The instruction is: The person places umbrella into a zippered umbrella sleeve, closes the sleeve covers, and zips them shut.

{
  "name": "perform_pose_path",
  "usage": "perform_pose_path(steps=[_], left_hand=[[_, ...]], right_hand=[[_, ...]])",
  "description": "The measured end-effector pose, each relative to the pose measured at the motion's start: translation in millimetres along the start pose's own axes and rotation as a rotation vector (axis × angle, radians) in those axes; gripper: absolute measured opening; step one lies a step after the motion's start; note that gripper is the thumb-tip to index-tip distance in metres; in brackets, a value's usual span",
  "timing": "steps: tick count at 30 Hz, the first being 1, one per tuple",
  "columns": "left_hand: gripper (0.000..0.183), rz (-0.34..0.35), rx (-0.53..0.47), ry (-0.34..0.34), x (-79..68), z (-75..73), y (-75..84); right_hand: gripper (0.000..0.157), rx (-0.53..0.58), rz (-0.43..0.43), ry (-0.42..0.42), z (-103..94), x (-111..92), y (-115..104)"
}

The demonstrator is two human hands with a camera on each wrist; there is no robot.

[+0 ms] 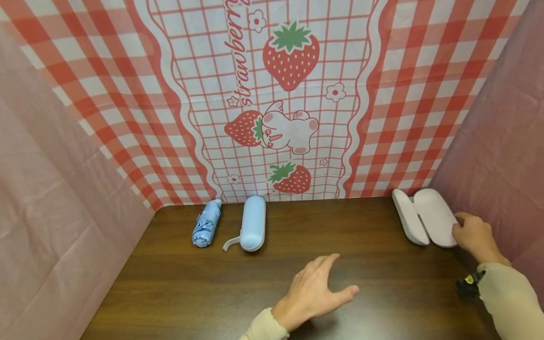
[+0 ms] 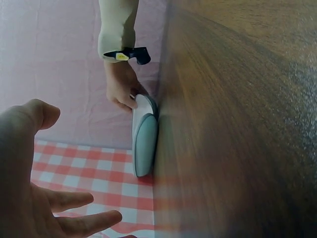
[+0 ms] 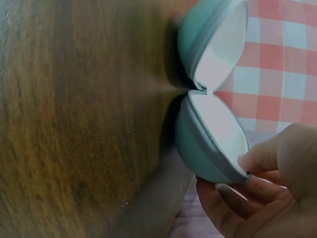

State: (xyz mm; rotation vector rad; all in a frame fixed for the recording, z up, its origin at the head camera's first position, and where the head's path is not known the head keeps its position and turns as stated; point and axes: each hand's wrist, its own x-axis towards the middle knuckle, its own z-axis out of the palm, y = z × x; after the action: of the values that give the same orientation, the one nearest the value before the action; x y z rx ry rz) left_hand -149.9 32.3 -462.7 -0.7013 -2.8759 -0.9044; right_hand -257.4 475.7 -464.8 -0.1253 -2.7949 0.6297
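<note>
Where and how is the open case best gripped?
Likely by the outer rim of the right half of the open case, from the right: spread open, it turns that edge outward, away from the hinge. The right hand pinches there, thumb inside, fingers outside.

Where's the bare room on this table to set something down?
Bare table lies between the closed blue case and the open case, beyond the left hand. More lies in front of the umbrella. It's crowded at the right, where the right hand grips the open case.
</note>
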Motion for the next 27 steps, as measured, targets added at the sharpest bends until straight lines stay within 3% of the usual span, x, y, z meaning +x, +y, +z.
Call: perform_pose_path(steps=[10,21,27], left_hand=[[0.078,0.005,-0.024,0.011,-0.2,0.9,-3.6],[0.075,-0.044,-0.076,-0.009,1.9,0.4,-8.8],[0.071,-0.037,-0.091,0.007,3.6,0.0,-11.8]], right_hand=[[0.039,0.029,-0.029,-0.012,2.2,-3,-3],[0.039,0.054,-0.079,-0.060,6.1,-17,-23],[0.043,0.059,-0.094,-0.098,9.5,-22,-32]])
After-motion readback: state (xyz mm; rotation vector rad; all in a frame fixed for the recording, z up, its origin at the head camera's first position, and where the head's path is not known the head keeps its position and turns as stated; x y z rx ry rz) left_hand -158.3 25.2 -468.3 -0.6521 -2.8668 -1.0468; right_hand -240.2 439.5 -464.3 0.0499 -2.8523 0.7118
